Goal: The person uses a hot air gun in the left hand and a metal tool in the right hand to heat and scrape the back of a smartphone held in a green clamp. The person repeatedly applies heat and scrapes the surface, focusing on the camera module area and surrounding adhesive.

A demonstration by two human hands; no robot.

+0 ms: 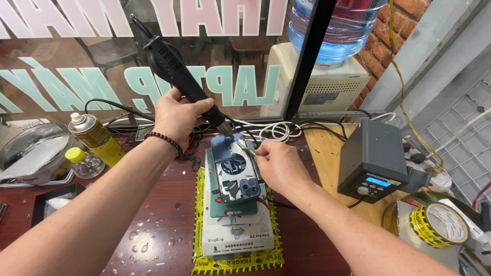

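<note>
Centrally in the frame, a phone [236, 183] lies back-side up, clamped on a white fixture block [232, 225] on the dark red table [153, 230]. The left hand [176, 116] grips the black hot-air gun [176, 69], whose nozzle points down at the phone's upper edge. The right hand [279, 166] pinches metal tweezers [246, 148], tips at the same edge. At right stands a grey control station [371, 161]; a yellow tape roll [440, 223] lies at lower right, a spray can [96, 137] at left.
</note>
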